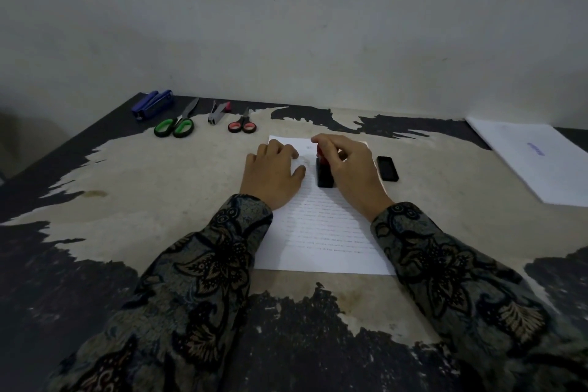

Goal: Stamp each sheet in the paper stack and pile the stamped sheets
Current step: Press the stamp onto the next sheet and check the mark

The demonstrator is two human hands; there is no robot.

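The right hand (346, 165) is curled over the top of the stamp (324, 173), its fingers wrapped round the red upper part while the black body stands upright with its base down on the printed sheet (321, 232). The stamp sits in the upper half of that sheet, a little right of the sheet's middle line, and its foot runs lengthwise toward the far edge, roughly in line with the sheet's long side. Just left of the stamp, the left hand (273, 172) lies flat with fingers spread and relaxed, pressing the paper to the table (143, 200); thumb and stamp are near but apart. I cannot tell whether one sheet or several lie under the hands. To the right of the stamp, just off the sheet's edge, lies a small black cap (387, 168), its long axis also pointing away from the person. Farther right of the stamp, well apart, a white pile (525, 156) carrying a blue mark lies angled on the table's corner; it looks like the stamped pile. So the move ahead probably turns on this: the pile is on the right side, the same side as the hand holding the stamp, while the free left hand is farther from it. Far left of the stamp, along the back edge, lie green scissors (174, 127), red scissors (242, 126), a staple remover (219, 113) and a blue stapler (153, 104).
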